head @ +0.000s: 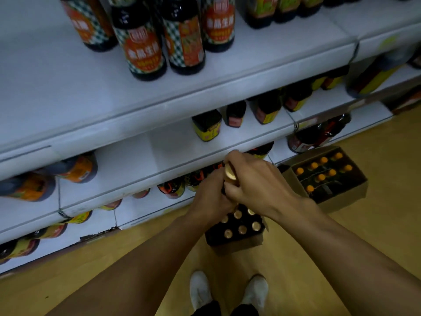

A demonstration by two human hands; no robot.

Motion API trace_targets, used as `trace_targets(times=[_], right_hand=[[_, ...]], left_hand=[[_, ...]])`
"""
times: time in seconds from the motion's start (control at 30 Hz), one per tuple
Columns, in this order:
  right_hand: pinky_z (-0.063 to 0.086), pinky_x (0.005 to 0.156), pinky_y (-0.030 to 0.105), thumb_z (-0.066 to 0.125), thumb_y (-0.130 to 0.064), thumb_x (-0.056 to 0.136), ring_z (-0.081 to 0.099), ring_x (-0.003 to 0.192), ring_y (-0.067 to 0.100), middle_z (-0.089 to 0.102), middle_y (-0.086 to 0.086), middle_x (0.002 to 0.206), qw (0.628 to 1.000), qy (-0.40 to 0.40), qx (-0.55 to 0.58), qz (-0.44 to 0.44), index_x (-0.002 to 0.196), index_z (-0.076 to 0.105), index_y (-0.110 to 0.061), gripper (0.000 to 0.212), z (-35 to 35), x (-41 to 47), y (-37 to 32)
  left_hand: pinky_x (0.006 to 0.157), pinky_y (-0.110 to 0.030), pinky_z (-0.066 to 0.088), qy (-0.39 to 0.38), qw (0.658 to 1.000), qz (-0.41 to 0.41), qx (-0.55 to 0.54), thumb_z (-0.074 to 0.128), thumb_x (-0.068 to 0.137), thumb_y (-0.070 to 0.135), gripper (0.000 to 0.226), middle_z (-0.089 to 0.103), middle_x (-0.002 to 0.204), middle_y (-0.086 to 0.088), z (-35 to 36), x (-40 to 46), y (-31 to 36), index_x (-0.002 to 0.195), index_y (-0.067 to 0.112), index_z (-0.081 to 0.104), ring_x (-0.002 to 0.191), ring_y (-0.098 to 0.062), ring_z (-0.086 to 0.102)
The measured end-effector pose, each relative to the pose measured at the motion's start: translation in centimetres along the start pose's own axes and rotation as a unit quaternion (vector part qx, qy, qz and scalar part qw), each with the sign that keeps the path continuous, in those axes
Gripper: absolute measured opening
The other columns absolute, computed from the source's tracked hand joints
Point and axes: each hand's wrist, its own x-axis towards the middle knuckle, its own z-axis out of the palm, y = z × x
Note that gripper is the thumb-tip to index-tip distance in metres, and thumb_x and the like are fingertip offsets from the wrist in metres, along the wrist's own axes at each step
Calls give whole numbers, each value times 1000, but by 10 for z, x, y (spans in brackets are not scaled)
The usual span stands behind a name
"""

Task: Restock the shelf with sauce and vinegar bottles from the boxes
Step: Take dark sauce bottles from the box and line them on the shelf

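A dark gold-capped bottle (pixel 230 176) is gripped by both hands — left hand (pixel 210 199), right hand (pixel 255 179) — above the open cardboard box (pixel 237 241); placing it near a white shelf (pixel 159 151) front edge likely follows.

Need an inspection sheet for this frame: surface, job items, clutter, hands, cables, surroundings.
Surface: white shelves, several tiers, partly stocked; wide bare stretches on the upper tiers.
Job items: gold-capped bottle held over the near box, which still holds gold-capped bottles; far box on the floor holds orange-capped bottles; checked-label bottles stand on the top tier.
Clutter: nothing seen.
Hands: left hand and right hand both grip the gold-capped bottle, fingers curled round its neck.
Cables: nothing seen.
Surroundings: wooden floor; white shoes at the bottom edge.
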Motion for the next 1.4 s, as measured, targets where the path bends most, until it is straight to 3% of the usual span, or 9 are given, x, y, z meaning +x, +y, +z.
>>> trace_targets(times=[0.2,0.3,0.4,0.53,0.67,0.8,0.97,1.23,1.4], right_hand=[[43,65,37,62,-34,82,57,91,28,59,5,104,999,53,-6,0,119,46,-19,44,-64,8,-26],[47,70,40,64,-36,80,58,93,28,60,5,106,997,75,6,-5,120,47,-20,46,-96,9,-38],[47,69,38,63,-36,81,59,91,27,61,3,105,995,100,0,-11,118,47,-20,43,-130,7,-51],[48,73,39,64,-36,83,59,96,26,62,3,109,991,129,1,-19,124,45,-22,47,-173,4,-70],[49,76,42,64,-38,83,58,96,25,62,2,109,987,156,1,-26,123,45,-23,48,-214,1,-85],[49,73,40,64,-39,84,58,92,22,62,-1,104,983,181,-6,-43,122,45,-23,45,-251,-3,-98],[50,75,41,65,-40,81,60,95,22,63,-2,106,978,202,-14,-56,122,48,-23,47,-297,-6,-115],[52,78,39,67,-41,79,61,94,18,65,-4,106,974,223,-7,-50,123,49,-25,51,-353,-10,-134],[57,72,42,69,-41,78,63,89,16,64,-6,101,972,221,57,-47,124,48,-29,52,-386,-9,-141]], left_hand=[[73,-43,53,33,999,13,22,53,77,48,31,66,95,5,-34,9,56,100,29,57,90,-15,64],[67,-35,51,43,998,33,33,52,75,48,27,66,91,5,-50,10,86,95,29,55,86,-12,63],[67,-38,54,48,997,47,42,60,79,38,16,68,89,7,-68,10,122,93,33,54,84,-7,64],[61,-21,49,49,996,69,37,59,76,42,10,67,81,12,-90,7,167,82,37,54,80,-1,64],[69,-31,55,56,993,93,43,67,81,38,18,69,91,9,-109,7,206,95,30,58,86,-5,65],[64,-26,49,59,990,121,36,65,80,43,21,68,92,10,-124,6,241,97,34,57,85,-2,64],[72,-46,55,73,984,153,48,66,80,46,25,70,93,7,-143,6,283,99,30,60,87,-10,67],[74,-47,56,86,979,173,66,66,81,42,24,70,90,5,-167,6,337,97,26,60,86,-13,68],[77,-43,59,87,981,163,58,68,79,44,21,72,89,8,-184,6,372,93,29,63,85,-7,68]])
